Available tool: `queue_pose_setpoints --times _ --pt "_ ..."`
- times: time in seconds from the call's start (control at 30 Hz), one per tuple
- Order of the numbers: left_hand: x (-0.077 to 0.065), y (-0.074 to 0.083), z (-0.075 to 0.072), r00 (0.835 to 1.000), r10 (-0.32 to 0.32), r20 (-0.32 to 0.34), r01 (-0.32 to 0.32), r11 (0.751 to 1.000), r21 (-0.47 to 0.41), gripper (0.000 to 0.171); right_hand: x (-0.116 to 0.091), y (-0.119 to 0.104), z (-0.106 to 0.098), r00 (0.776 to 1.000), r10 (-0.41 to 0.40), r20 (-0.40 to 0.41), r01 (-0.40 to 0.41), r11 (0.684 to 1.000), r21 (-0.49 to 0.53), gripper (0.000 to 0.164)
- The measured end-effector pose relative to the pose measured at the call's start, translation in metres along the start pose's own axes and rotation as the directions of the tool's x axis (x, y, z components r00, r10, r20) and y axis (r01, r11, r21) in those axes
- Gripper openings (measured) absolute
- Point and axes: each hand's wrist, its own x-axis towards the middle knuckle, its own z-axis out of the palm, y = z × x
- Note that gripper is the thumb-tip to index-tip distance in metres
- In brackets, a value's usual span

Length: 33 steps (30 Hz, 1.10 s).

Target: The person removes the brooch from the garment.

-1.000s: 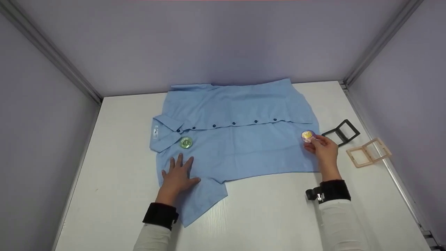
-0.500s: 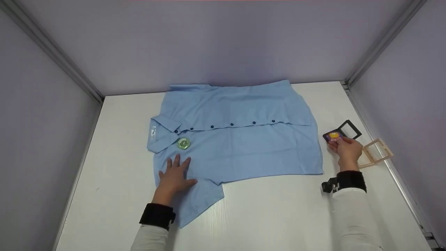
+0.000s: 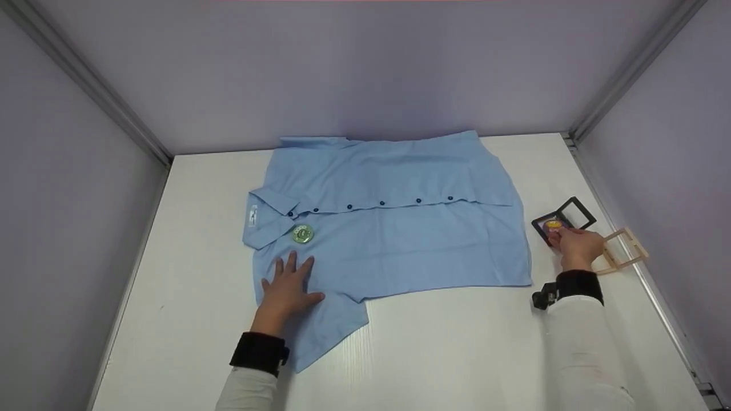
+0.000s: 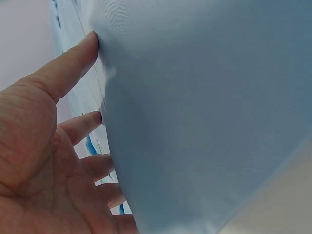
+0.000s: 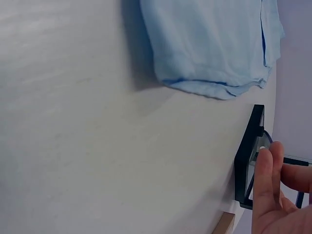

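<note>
A light blue buttoned shirt (image 3: 422,245) lies flat, its collar to the left. My left hand (image 3: 284,295) rests on it near the lower sleeve, fingers spread; the left wrist view shows the fingertips at the fabric. Just beyond them, below the collar, sits a round green badge (image 3: 302,233). On the right, my right hand (image 3: 581,246) pinches a round purple and yellow badge (image 3: 552,224) over the near half of an opened black display case (image 3: 583,208). In the right wrist view, the fingers (image 5: 263,175) overlap the case and hide most of the badge.
An opened light wooden case (image 3: 638,242) stands right of the black one, partly behind my right hand. The white table (image 3: 445,342) is bounded by a grey back wall (image 3: 365,68) and side walls.
My right hand has carried the purple and yellow badge rightward from the shirt's hem to the black case, then slightly lower. My left hand stays on the shirt.
</note>
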Motion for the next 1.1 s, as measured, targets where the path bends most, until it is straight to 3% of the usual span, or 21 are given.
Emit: queue_pose_setpoints --times 0.2,0.43,0.53,0.6,0.77,0.87,1.1 --pt "-0.001 0.002 0.0 1.0 -0.005 -0.002 0.005 1.0 0.011 0.089 0.001 0.002 0.0 0.998 -0.055 -0.013 0.054 0.992 -0.11 0.004" --pt "-0.001 0.003 0.0 1.0 -0.001 -0.007 0.001 1.0 0.006 0.088 0.002 0.005 0.0 0.997 -0.077 0.003 0.076 0.97 -0.231 0.004" --pt "-0.001 0.003 0.0 1.0 -0.001 -0.005 0.001 1.0 0.004 0.088 0.004 0.007 -0.002 0.994 -0.111 0.016 0.111 0.94 -0.322 0.007" --pt "-0.002 0.003 0.0 1.0 0.002 -0.005 -0.002 1.0 -0.001 0.088 0.005 0.008 -0.004 0.979 -0.201 0.017 0.187 0.872 -0.452 0.013" --pt "-0.002 0.003 -0.001 1.0 0.002 -0.005 -0.002 1.0 -0.014 0.089 0.0 0.007 -0.006 0.919 -0.394 0.017 0.289 0.644 -0.709 0.031" --pt "-0.002 0.002 0.0 1.0 0.003 -0.008 -0.003 1.0 -0.016 0.088 -0.004 0.001 -0.005 0.897 -0.441 0.042 0.327 0.597 -0.733 0.036" --pt "-0.002 0.001 0.0 1.0 0.013 -0.011 -0.014 1.0 -0.009 0.088 -0.002 -0.012 -0.006 0.81 -0.581 0.076 0.439 0.516 -0.736 0.034"
